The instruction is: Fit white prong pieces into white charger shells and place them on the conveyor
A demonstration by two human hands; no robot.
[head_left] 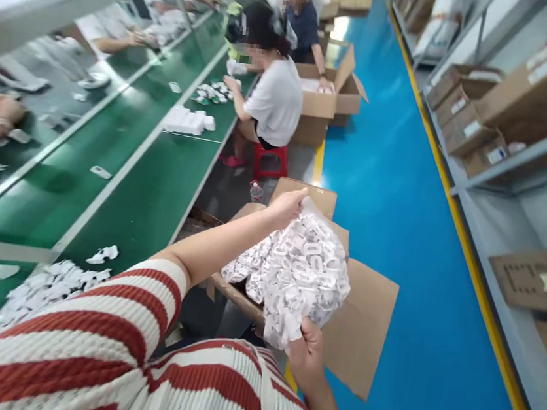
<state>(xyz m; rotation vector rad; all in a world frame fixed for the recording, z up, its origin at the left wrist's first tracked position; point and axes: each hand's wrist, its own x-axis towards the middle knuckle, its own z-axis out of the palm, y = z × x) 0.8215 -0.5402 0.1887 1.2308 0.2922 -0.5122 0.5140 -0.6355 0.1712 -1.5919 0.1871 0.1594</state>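
Note:
A clear plastic bag (313, 269) full of small white plastic parts hangs between my two hands, over an open cardboard box (238, 296). My left hand (287, 208) pinches the bag's far upper corner. Closed on its near lower corner is my right hand (307, 350). More white parts (249, 265) lie in the box, just left of the bag. The bag hides much of the box's inside.
On the left runs a green conveyor table (158, 179) with a pile of white parts (57, 285) and white stacks (189, 120). A co-worker (276, 93) sits ahead on a red stool (271, 160). Shelves with cartons (518, 94) line the right, beyond the blue floor (426, 249).

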